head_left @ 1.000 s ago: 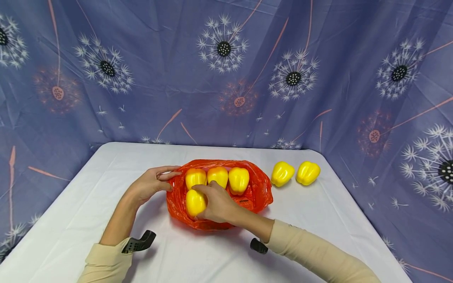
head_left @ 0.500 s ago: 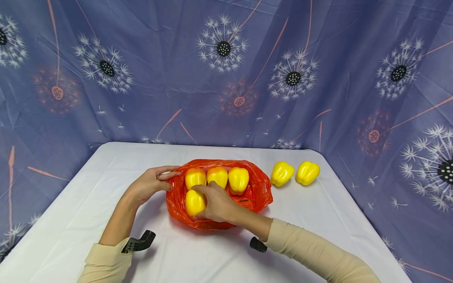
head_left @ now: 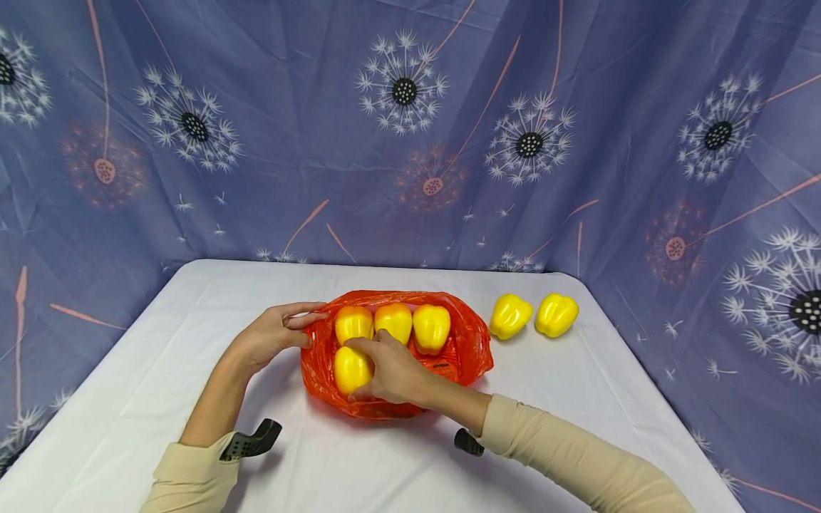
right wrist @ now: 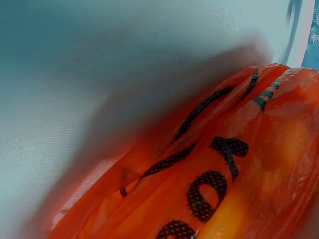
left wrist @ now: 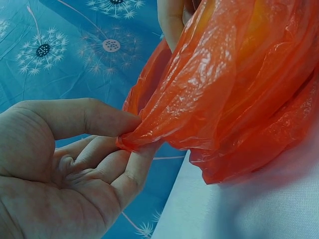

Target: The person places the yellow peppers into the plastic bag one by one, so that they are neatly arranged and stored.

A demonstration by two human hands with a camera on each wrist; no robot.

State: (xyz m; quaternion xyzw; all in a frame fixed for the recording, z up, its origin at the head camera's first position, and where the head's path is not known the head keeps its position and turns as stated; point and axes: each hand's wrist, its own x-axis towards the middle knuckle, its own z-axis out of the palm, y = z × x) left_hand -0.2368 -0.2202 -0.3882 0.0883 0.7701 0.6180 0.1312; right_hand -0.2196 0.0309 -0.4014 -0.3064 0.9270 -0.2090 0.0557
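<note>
Here's the left hand (head_left: 276,338), thumb and fingers pinching the rim of the red plastic bag (head_left: 476,349), apparently to hold its mouth wide on the white counter (head_left: 160,370). And the right hand (head_left: 395,370) is inside, gripping the front yellow pepper (head_left: 351,370) between thumb and fingers, seemingly to steady it at the near left! Just behind, three yellow peppers (head_left: 432,328) line the bag's far side, which leaves room in front. Out right, two loose peppers (head_left: 511,316) lie near the bag, within easy reach, it seems.

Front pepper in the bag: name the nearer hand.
Right: the right hand grips this pepper; the left hand is off to its left, pinching the bag.
</note>
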